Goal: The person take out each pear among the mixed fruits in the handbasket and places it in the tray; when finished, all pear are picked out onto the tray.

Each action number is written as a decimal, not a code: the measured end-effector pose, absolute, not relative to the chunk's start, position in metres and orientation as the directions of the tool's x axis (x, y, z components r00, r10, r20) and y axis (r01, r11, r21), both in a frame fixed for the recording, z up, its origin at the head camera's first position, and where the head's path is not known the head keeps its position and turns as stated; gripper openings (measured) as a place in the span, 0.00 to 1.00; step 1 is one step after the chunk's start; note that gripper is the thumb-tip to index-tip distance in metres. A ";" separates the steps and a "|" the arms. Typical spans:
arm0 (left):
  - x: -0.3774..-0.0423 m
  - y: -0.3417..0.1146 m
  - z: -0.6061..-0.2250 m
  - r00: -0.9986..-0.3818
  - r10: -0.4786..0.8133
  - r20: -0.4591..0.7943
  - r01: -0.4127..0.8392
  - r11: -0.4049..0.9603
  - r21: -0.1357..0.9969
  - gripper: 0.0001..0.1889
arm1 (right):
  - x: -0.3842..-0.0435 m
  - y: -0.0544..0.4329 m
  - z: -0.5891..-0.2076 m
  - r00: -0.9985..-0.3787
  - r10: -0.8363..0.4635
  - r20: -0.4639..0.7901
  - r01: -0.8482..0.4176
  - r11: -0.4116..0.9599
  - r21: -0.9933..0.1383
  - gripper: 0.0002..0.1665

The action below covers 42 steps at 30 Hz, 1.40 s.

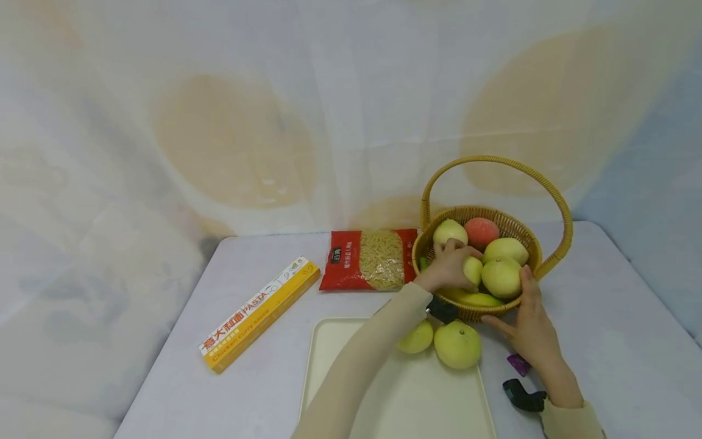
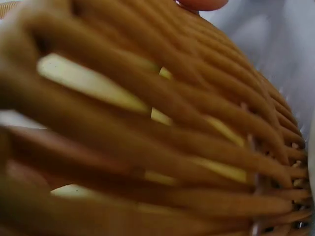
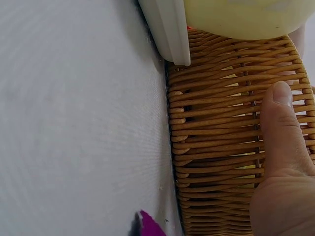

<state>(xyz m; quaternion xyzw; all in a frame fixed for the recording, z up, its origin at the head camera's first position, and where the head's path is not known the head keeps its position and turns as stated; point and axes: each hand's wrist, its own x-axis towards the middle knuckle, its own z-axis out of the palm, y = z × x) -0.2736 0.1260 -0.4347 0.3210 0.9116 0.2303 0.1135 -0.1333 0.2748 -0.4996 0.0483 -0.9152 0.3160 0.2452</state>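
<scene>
A wicker basket (image 1: 477, 314) with a tall arched handle stands at the right, filled with fruit. My left hand (image 1: 452, 268) reaches inside it over the front left rim, thumb and fingers around a round yellow-green fruit (image 1: 473, 270). More pale green fruits (image 1: 501, 277), a red fruit (image 1: 482, 232) and a banana (image 1: 473, 298) lie around that hand. With my right hand (image 1: 532, 332) I hold the basket's front right side. In the right wrist view its thumb (image 3: 284, 125) presses the woven outer wall. Basket weave fills the left wrist view, largely hiding the fruit behind.
A cream tray (image 1: 408, 399) lies before the basket, two yellow-green fruits (image 1: 457, 345) at its far right corner. A red pasta bag (image 1: 351, 262) sits left of the basket. Farther left is a yellow pasta box (image 1: 260, 314). A small purple packet (image 1: 518, 364) lies beside my right wrist.
</scene>
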 end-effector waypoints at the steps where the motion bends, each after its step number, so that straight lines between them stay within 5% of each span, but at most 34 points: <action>1: -0.273 0.127 -0.434 -0.769 0.636 -0.053 0.536 0.689 0.487 0.31 | -0.134 0.275 -0.500 -0.873 0.065 0.483 -0.247 0.795 -0.555 0.68; 12: -0.273 0.117 -0.425 -0.775 0.631 0.008 0.517 0.627 0.583 0.26 | -0.133 0.277 -0.500 -0.867 0.071 0.493 -0.247 0.798 -0.550 0.68; 31: -0.263 0.021 -0.396 -0.822 0.541 0.176 0.351 0.237 0.906 0.28 | -0.136 0.275 -0.503 -0.864 0.060 0.499 -0.258 0.799 -0.544 0.68; 42: -0.241 -0.045 -0.417 -0.872 0.487 0.056 0.199 0.247 0.948 0.27 | -0.134 0.276 -0.499 -0.880 0.067 0.469 -0.236 0.798 -0.555 0.67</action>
